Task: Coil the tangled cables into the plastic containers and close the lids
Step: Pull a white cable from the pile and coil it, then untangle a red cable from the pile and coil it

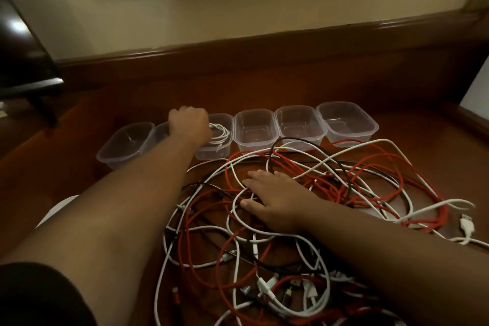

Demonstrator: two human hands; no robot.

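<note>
Along the far edge of the wooden table (291,82) stands a row of six clear plastic containers, all without lids. From the left, the first container (124,144) holds nothing, and the second container (158,131) is mostly hidden behind the left forearm, so its inside cannot be read. The third container (221,137) holds a coiled white cable (221,135), its loops lying against the near wall and rising to the rim. The fourth container (255,128), fifth container (299,124) and sixth container (346,122) show bare bottoms; their rims touch or nearly touch one another.

The left hand (189,124) reaches over the second and third containers, knuckles up and fingers curled down at the left side of the coiled cable; whether it grips the cable or a rim is hidden by the back of the hand.

Nearer the person, a tangled pile of red, white and black cables (330,182) spreads over the table in front of the row, its far loops reaching the feet of the fourth to sixth containers. The right hand (272,198) lies flat on the pile, fingers spread and straight, pressing the strands. A white USB plug (467,226) lies at the right edge of the pile, and several more connectors (280,291) cluster at its near side.
</note>
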